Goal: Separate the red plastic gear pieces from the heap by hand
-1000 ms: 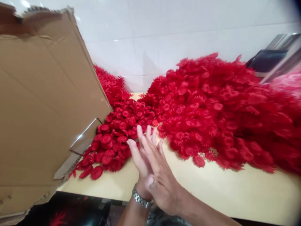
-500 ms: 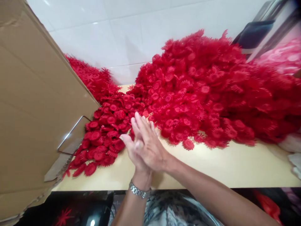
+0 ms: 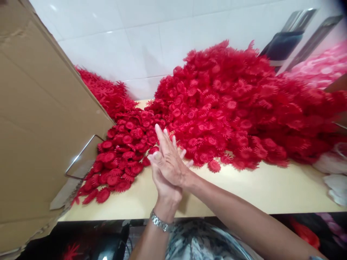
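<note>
My two hands are pressed palm to palm above the front of a pale wooden table (image 3: 244, 191). My left hand (image 3: 164, 188), with a metal watch (image 3: 162, 224) on its wrist, lies underneath. Across it lies my right hand (image 3: 170, 159), fingers stretched out and pointing at a big heap of red plastic flower pieces (image 3: 233, 104). Nothing shows between the palms. A lower spread of the same red pieces (image 3: 121, 159) lies just left of my fingertips.
A large cardboard sheet (image 3: 40, 119) leans over the table's left end, with a metal wire handle (image 3: 81, 155) at its edge. White tiled wall behind. Pink pieces (image 3: 320, 68) and a dark object (image 3: 282, 45) sit at the far right, whitish pieces (image 3: 333, 180) at the right edge.
My right hand has slid forward and across my left palm, the hands rubbing together. The view has shifted right and slightly down.
</note>
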A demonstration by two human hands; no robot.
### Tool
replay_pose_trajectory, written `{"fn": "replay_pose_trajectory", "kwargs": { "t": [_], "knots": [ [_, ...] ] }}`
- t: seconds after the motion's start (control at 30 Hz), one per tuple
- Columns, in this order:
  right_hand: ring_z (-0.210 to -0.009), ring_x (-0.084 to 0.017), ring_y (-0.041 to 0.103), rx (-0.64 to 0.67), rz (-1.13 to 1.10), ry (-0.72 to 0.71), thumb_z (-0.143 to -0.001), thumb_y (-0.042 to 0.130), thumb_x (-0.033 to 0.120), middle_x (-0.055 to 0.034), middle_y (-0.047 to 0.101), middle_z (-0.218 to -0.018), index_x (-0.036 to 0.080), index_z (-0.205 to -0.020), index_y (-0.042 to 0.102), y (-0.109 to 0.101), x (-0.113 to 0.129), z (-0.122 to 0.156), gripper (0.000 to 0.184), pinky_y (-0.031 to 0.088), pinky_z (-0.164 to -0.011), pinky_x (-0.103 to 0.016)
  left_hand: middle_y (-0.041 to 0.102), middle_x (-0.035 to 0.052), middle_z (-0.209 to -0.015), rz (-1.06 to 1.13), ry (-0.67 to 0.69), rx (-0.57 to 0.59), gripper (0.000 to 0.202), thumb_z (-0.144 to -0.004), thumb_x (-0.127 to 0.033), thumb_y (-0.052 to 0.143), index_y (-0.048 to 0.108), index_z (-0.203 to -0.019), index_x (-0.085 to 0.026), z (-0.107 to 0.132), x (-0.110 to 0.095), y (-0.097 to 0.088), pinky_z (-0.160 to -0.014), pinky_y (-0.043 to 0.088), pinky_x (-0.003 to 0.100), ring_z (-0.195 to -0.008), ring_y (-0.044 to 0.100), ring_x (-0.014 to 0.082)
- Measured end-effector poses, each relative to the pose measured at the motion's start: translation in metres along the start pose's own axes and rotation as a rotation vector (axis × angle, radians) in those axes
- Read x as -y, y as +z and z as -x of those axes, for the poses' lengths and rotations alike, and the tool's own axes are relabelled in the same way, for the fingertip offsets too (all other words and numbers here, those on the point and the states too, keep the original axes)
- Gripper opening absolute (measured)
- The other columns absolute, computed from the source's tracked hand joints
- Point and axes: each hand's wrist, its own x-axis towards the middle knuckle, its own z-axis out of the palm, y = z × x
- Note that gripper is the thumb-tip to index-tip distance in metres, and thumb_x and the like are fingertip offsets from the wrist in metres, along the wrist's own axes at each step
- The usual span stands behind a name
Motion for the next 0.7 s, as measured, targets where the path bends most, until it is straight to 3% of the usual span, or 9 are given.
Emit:
{"fn": "replay_pose_trajectory", "kwargs": {
  "t": [0.1,0.17,0.23,0.3,0.37,0.47,0.57,0.63,0.7],
  "knots": [
    [-0.134,-0.016,0.026,-0.066,-0.166,0.087,-0.091,0.003,0.052,-0.0047,0.03,-0.146,0.021,-0.144,0.002,-0.003,0.0,-0.008,0.062,0.027,-0.108,-0.042,0.068,0.0076,-0.098,0.044,-0.049,-0.078,0.039,-0.083,-0.046,0.047,0.06,-0.11,-0.021,-0.007,-0.003,-0.015,-0.08,0.049,0.039,-0.091,0.063,0.0237],
    [-0.127,-0.014,0.04,-0.093,-0.231,0.082,-0.092,-0.004,0.046,-0.005,0.044,-0.137,0.02,-0.144,0.006,-0.01,0.004,-0.011,0.059,0.035,-0.103,-0.037,0.068,0.0041,-0.074,0.072,-0.061,-0.159,0.028,-0.082,-0.039,0.052,0.066,-0.091,-0.017,-0.01,-0.006,-0.024,-0.065,0.051,0.028,-0.07,0.065,0.0173],
    [-0.126,-0.014,0.041,-0.077,-0.193,0.024,-0.093,-0.002,0.045,-0.0028,0.05,-0.132,0.021,-0.143,0.016,-0.017,0.007,-0.013,0.057,0.033,-0.105,-0.037,0.067,0.0023,-0.066,0.092,-0.055,-0.198,0.025,-0.083,-0.036,0.051,0.067,-0.078,-0.017,-0.013,-0.011,-0.027,-0.055,0.049,0.023,-0.06,0.064,0.0135],
    [-0.13,-0.016,0.034,-0.015,-0.044,-0.047,-0.094,0.006,0.047,-0.0012,0.05,-0.133,0.023,-0.138,0.03,-0.022,0.005,-0.014,0.056,0.024,-0.109,-0.042,0.068,0.0013,-0.066,0.104,-0.013,-0.237,0.026,-0.084,-0.033,0.05,0.067,-0.073,-0.017,-0.015,-0.014,-0.025,-0.056,0.049,0.021,-0.059,0.063,0.0119],
    [-0.135,-0.02,0.024,0.077,0.163,-0.08,-0.093,0.012,0.051,-0.0029,0.046,-0.136,0.023,-0.134,0.039,-0.021,0.0,-0.013,0.057,0.008,-0.112,-0.049,0.069,0.001,-0.07,0.119,0.051,-0.253,0.027,-0.085,-0.032,0.048,0.067,-0.074,-0.018,-0.015,-0.015,-0.019,-0.065,0.051,0.023,-0.066,0.065,0.0121],
    [-0.138,-0.025,0.008,0.208,0.313,-0.025,-0.09,0.017,0.057,-0.0059,0.032,-0.145,0.023,-0.135,0.038,-0.012,-0.004,-0.004,0.06,-0.006,-0.109,-0.055,0.071,0.0039,-0.089,0.139,0.099,-0.123,0.033,-0.086,-0.04,0.042,0.069,-0.084,-0.02,-0.014,-0.015,-0.014,-0.088,0.046,0.031,-0.093,0.064,0.0166],
    [-0.138,-0.025,0.003,0.273,0.229,0.017,-0.089,0.015,0.059,-0.0049,0.019,-0.149,0.025,-0.14,0.028,-0.001,0.004,0.013,0.062,-0.002,-0.108,-0.058,0.066,0.0051,-0.11,0.11,0.086,-0.06,0.051,-0.085,-0.054,0.028,0.067,-0.098,-0.024,-0.011,-0.016,-0.019,-0.098,0.038,0.04,-0.116,0.052,0.0195],
    [-0.138,-0.023,0.006,0.302,0.146,-0.011,-0.09,0.011,0.056,-0.0054,0.016,-0.149,0.02,-0.141,0.022,0.004,0.013,0.023,0.064,0.003,-0.11,-0.054,0.06,0.003,-0.12,0.098,0.101,-0.082,0.064,-0.085,-0.055,0.009,0.062,-0.108,-0.026,-0.01,-0.016,-0.025,-0.1,0.034,0.04,-0.125,0.042,0.0158],
    [-0.138,-0.021,0.009,0.275,0.094,-0.005,-0.091,0.01,0.054,-0.0051,0.014,-0.149,0.018,-0.142,0.018,0.007,0.017,0.025,0.064,0.007,-0.112,-0.049,0.056,-0.0003,-0.127,0.102,0.108,-0.075,0.066,-0.086,-0.054,0.005,0.058,-0.115,-0.03,-0.01,-0.015,-0.028,-0.103,0.03,0.039,-0.13,0.033,0.0132]
  ]
}}
